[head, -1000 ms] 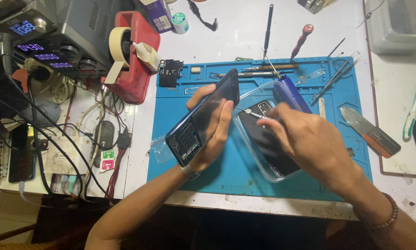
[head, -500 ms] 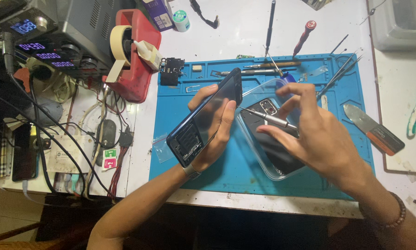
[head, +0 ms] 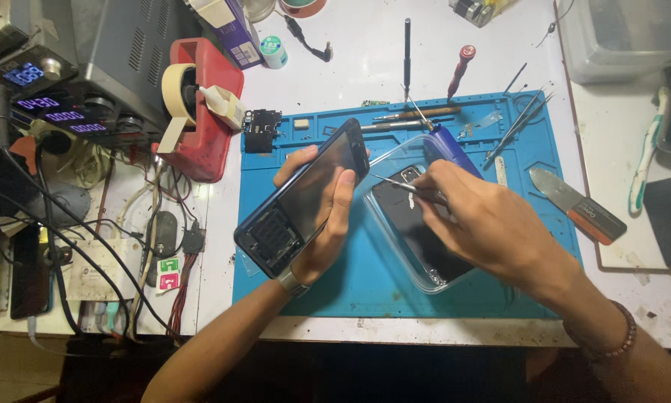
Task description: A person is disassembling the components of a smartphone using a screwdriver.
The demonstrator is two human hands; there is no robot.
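While the left hand closes its grip around an opened dark-blue smartphone frame tilted above the blue silicone mat mid-counter, the right hand pinches thin metal tweezers over a clear plastic phone case.

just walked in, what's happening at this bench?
A person is working on an opened phone over a blue mat. The left hand grips the phone tilted up off the mat, its open back showing. The right hand holds a thin metal tool with its tip pointing at the phone's upper edge. Under that hand, a clear case with a dark panel in it lies on the mat.
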